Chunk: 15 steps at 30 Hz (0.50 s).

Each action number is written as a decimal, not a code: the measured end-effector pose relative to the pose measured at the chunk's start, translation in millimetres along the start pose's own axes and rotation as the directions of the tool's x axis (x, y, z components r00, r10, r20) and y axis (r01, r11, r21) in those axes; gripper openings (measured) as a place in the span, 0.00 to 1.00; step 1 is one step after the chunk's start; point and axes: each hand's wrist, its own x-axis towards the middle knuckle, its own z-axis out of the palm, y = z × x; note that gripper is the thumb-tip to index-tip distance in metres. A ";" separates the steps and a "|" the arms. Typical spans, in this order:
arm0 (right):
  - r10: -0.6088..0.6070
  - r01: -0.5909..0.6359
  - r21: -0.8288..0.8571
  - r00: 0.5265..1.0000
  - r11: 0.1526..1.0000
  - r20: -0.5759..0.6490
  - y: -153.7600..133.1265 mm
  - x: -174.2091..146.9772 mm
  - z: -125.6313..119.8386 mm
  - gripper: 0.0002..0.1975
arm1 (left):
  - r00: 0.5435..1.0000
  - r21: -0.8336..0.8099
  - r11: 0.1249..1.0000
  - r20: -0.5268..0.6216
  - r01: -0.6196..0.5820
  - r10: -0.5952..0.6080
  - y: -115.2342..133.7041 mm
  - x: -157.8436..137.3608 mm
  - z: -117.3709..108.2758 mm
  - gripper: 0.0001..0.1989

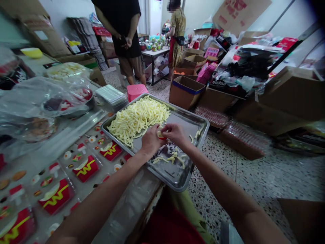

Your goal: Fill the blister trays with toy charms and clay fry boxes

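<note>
Bare forearms (223, 184) extend over a rectangular silver metal tray (181, 117), left hand (151, 139) and right hand (175, 134) pinching between their fingers a small, partly hidden red-and-cream piece (160, 135), its long axis indiscernible, the pale-yellow stick heap (139, 117) lying beyond, nearer the left.

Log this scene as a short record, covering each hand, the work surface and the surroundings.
Left: bare left hand, holding a small red-and-cream piece
Right: bare right hand, at the same piece
Surface: shiny rectangular metal tray beneath both hands
Heap: pale-yellow stick-shaped strips, at the tray's far left
Beside: flat red shapes with yellow zigzags, left of the tray
Beyond: pink plastic stool; two standing people
</note>
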 end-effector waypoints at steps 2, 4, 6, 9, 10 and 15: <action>-0.107 0.156 -0.279 0.977 0.948 0.182 -13.2 -6.8 -4.9 0.08 | 0.999 0.044 0.999 -0.040 -0.011 0.012 0.2 -6.5 -1.6 0.33; -0.182 0.293 -0.445 0.944 0.846 0.276 -27.5 -12.3 -5.5 0.10 | 0.998 0.070 0.997 -0.069 -0.008 0.013 -0.5 -12.7 -4.7 0.30; -0.226 0.308 -0.516 0.950 0.799 0.216 -38.3 -15.1 0.9 0.10 | 0.994 0.068 0.998 -0.106 -0.008 0.016 -2.9 -18.9 -10.3 0.27; -0.217 0.217 -0.415 0.975 0.883 0.048 -45.8 -14.1 18.6 0.15 | 0.980 0.036 0.999 -0.199 0.011 -0.004 -10.9 -30.4 -22.1 0.30; -0.201 0.200 -0.343 0.979 0.918 0.034 -47.4 -13.0 25.0 0.14 | 0.971 0.024 0.999 -0.237 0.025 -0.018 -14.7 -35.0 -26.5 0.32; -0.222 0.245 -0.132 0.960 0.960 0.171 -72.5 -13.3 60.1 0.05 | 0.901 -0.022 0.997 -0.426 0.079 -0.081 -40.8 -63.5 -51.0 0.37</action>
